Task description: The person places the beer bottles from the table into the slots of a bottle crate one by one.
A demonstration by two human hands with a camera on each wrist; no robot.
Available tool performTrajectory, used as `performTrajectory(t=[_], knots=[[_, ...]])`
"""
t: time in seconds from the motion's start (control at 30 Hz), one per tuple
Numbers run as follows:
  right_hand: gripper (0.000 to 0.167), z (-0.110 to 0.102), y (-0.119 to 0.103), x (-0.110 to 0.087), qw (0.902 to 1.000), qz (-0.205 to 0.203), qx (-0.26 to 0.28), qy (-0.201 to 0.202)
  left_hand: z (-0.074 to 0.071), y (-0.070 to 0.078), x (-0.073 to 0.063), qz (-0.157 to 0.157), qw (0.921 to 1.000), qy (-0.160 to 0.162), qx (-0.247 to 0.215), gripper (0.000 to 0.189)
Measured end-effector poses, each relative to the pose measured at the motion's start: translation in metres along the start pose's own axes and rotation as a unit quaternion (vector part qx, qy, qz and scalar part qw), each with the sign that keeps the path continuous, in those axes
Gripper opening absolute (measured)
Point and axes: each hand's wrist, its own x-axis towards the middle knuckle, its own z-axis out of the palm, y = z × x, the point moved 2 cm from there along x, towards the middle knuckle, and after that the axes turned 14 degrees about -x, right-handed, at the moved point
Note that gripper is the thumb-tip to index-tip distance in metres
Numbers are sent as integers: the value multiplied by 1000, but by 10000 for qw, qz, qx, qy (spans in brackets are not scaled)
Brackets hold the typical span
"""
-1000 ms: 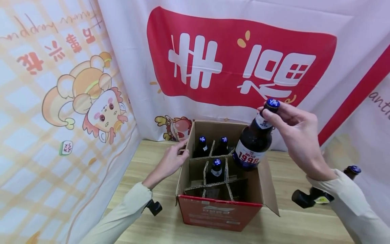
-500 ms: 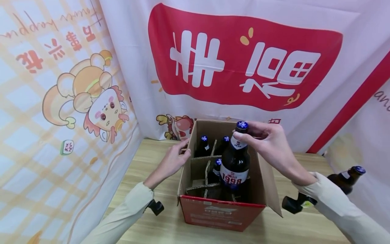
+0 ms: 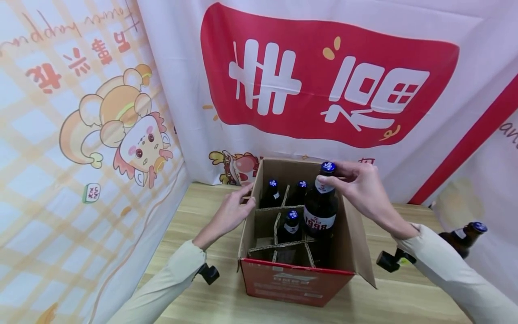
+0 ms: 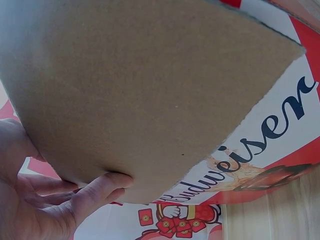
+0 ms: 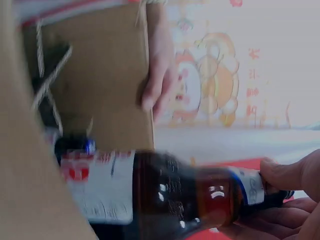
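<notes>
My right hand (image 3: 360, 180) grips a brown beer bottle (image 3: 319, 220) by its neck, just below the blue cap. The bottle stands nearly upright, its lower end down among the dividers on the right side of a red cardboard box (image 3: 283, 283). In the right wrist view, thumb and fingers lie on either side of the bottle's neck label (image 5: 250, 186). My left hand (image 3: 232, 211) pinches the box's left flap (image 4: 150, 100) at its edge, thumb on the brown cardboard face. Several other blue-capped bottles sit in compartments, one of them (image 3: 292, 227) just left of the held bottle.
Cardboard dividers (image 3: 283, 245) split the box into compartments. The right flap (image 3: 362, 252) hangs outward. Another bottle (image 3: 461, 238) stands on the wooden table (image 3: 194, 283) at the right, partly behind my right sleeve. Printed cloth (image 3: 174, 27) hangs behind and at both sides.
My right hand has brought the bottle from above the box's right side leftward and down, then slightly right, into the dividers. My left hand has stayed at the flap.
</notes>
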Motion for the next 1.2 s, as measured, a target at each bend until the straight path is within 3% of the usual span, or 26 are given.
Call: performTrajectory(t=[0.17, 0.5, 0.7, 0.87, 1.2], knots=[[41, -7, 10, 6, 9995, -2, -310, 16, 0, 0, 0, 60, 10000, -12, -18, 60], [26, -19, 16, 4, 9951, -487, -839, -201, 2, 1, -1, -3, 10000, -55, 52, 61], [14, -15, 14, 16, 9880, -782, -971, -910, 2, 3, -1, -30, 10000, -16, 22, 61], [27, 7, 18, 22, 9754, -692, -941, -1867, 0, 2, 0, -54, 10000, -51, 31, 62], [20, 19, 11, 44, 9585, -882, -1373, -2337, -3, 1, -2, 20, 10000, -17, 62, 61]])
